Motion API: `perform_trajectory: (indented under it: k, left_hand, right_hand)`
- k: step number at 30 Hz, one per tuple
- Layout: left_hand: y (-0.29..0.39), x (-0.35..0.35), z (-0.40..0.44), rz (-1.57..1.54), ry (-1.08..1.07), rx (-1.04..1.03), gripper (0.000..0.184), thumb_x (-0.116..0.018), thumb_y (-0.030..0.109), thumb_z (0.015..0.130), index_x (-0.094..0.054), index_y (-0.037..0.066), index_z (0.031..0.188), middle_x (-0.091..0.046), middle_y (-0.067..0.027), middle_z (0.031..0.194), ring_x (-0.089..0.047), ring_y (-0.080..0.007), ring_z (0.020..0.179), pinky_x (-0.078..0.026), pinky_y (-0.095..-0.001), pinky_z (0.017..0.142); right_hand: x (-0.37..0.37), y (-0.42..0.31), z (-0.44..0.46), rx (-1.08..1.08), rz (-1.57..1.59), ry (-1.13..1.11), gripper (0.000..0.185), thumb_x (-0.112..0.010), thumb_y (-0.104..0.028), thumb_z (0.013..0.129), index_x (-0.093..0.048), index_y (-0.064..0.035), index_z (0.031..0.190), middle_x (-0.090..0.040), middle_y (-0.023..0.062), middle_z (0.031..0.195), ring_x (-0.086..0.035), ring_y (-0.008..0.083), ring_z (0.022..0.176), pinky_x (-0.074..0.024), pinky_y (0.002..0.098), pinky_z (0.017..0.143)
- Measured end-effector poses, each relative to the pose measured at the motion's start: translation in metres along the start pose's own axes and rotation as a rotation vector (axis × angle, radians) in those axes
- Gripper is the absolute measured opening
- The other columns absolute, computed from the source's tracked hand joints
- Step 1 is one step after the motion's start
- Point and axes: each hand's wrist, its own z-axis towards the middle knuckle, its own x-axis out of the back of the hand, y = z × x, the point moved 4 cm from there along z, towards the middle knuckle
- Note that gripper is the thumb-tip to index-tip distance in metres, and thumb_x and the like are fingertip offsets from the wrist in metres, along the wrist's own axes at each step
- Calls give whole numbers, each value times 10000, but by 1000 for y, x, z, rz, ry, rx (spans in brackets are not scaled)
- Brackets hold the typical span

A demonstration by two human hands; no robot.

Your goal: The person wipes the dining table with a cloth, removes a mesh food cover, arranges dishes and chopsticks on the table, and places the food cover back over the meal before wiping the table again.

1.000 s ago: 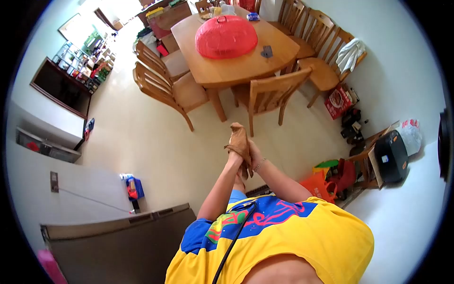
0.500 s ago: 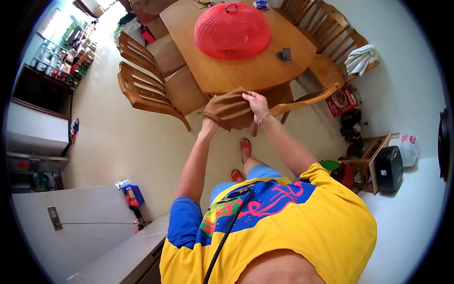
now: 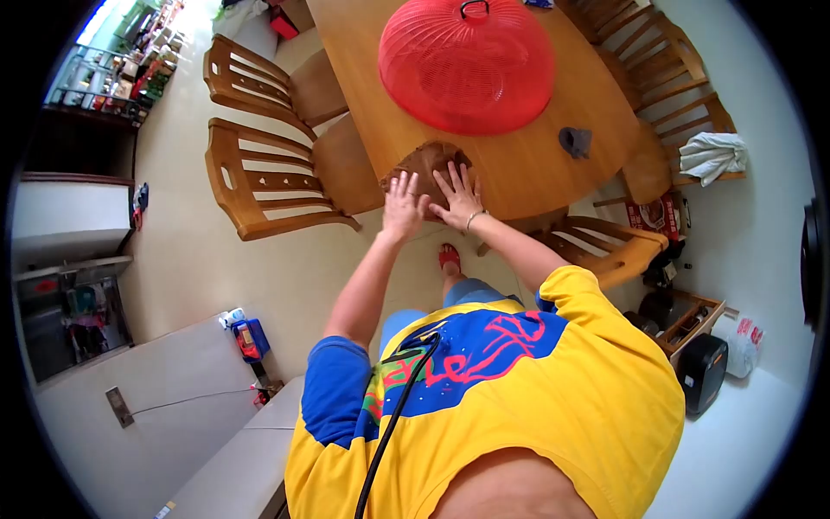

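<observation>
A brown cloth [image 3: 430, 166] lies at the near edge of the wooden table [image 3: 519, 177]. My left hand [image 3: 405, 208] rests on its left part, fingers stretched out. On its right part lies my right hand [image 3: 459, 197], fingers spread, with a bracelet at the wrist. Both palms face down and neither hand grips the cloth; they partly cover it. Beyond the cloth stands a red mesh dome cover [image 3: 467, 69] with a black handle. To the right of the cloth is a small dark grey item [image 3: 575, 142] on the tabletop.
Wooden chairs stand at the left [image 3: 268, 177] and near right [image 3: 609, 251] of the table. A white cloth [image 3: 712, 157] hangs on a chair at the right. By the right wall are a black box [image 3: 702, 374] and a plastic bag [image 3: 737, 343].
The brown cloth, earlier bunched and then stretched between my hands, now lies on the table under them. My fingers have opened. The view has moved closer to the table.
</observation>
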Motion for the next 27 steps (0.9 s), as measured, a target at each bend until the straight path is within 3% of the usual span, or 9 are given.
perform_trajectory:
  k: [2, 4, 5, 6, 10, 18, 27]
  left_hand:
    - [7, -20, 3, 17, -57, 89, 745, -450, 480, 978, -224, 32, 1529, -123, -190, 1611, -128, -364, 1486, -167, -516, 1185]
    - [9, -24, 3, 111, -74, 93, 772, -371, 492, 1003, -131, -10, 1539, 8, -172, 1631, 0, -348, 1505, -91, -512, 1197]
    - [5, -24, 7, 103, -84, 102, 772, -371, 492, 1003, -131, -10, 1539, 8, -172, 1631, 0, -348, 1505, -91, -512, 1197]
    - [1, -19, 14, 96, -52, 91, 757, -364, 479, 1008, -133, -7, 1540, 0, -171, 1631, -3, -343, 1506, -77, -501, 1200]
    - [-25, -3, 38, 142, -19, 38, 723, -326, 464, 1017, -136, 7, 1545, -21, -155, 1634, -8, -307, 1512, -36, -457, 1209]
    - [-59, 28, 88, 175, -31, -80, 730, -372, 471, 986, -197, 31, 1542, -94, -111, 1636, -63, -268, 1512, -58, -414, 1219]
    - [-91, 55, 144, 171, -55, -115, 741, -359, 472, 994, -179, 0, 1536, -114, -137, 1627, -73, -288, 1509, -73, -428, 1218]
  right_hand:
    - [-3, -5, 1, 55, -61, 48, 750, -441, -525, 957, -112, -256, 1575, 44, 125, 1638, 49, 306, 1510, 23, 597, 1172]
    - [-4, -11, 16, 77, -120, 21, 750, -451, -491, 953, -122, -231, 1575, 24, 129, 1638, 36, 303, 1511, 26, 583, 1177]
    - [-2, -14, 26, 100, -186, 17, 750, -461, -458, 949, -132, -205, 1574, 4, 133, 1638, 23, 300, 1512, 28, 569, 1182]
    - [-4, -15, 39, 152, -43, 72, 754, -478, -411, 932, -158, -162, 1569, -44, 142, 1635, -11, 303, 1512, -3, 512, 1202]
    - [-7, -31, 74, 209, -96, 125, 720, -459, -382, 942, -197, -108, 1555, -87, 157, 1627, -48, 308, 1507, -39, 444, 1217]
    - [0, -51, 136, 265, -126, 136, 688, -420, -371, 958, -232, -43, 1533, -119, 184, 1615, -68, 330, 1502, -49, 445, 1220]
    - [14, -68, 194, 279, -35, 160, 680, -465, -321, 942, -257, -10, 1510, -170, 208, 1593, -131, 354, 1488, -110, 461, 1209]
